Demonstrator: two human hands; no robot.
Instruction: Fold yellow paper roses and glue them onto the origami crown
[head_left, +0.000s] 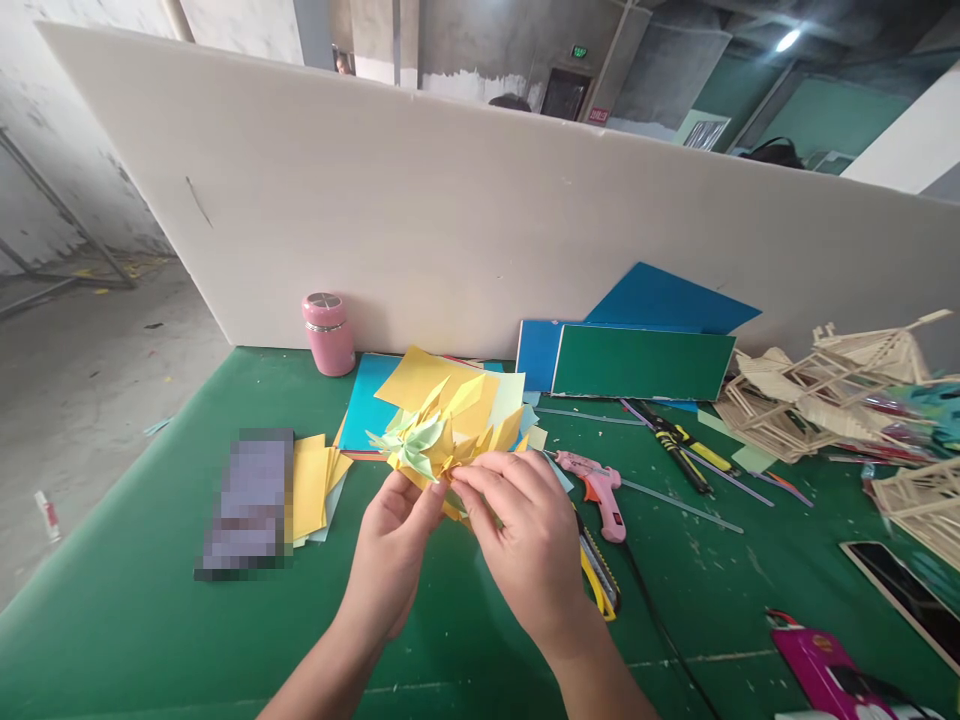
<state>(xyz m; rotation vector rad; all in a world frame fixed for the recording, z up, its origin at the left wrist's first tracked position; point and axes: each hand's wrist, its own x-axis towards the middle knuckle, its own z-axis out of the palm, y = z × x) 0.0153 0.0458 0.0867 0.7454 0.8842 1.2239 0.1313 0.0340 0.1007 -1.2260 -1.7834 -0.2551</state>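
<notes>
Both my hands meet over the middle of the green table [247, 640], around a folded paper flower [417, 440] with pale green and yellow pointed petals. My left hand [397, 530] grips its underside from the left, fingers curled beneath. From the right, my right hand [525, 520] pinches at the flower's yellow lower part, thumb and fingertips together. Part of the flower and of the fingertips is hidden. Behind it lie yellow sheets [409, 375] on a blue sheet [367, 385]. Just right of my right hand are a pink glue gun [600, 490] and a yellow utility knife [596, 575].
A pixelated dark panel [251, 500] and yellow paper strips [309, 485] lie left. A pink thermos [328, 335] stands before a white partition [450, 220]. Blue and green boards [645, 362] lean there. At right are cutters [682, 455], stick structures [832, 385], a phone [911, 600] and a magenta device [817, 665].
</notes>
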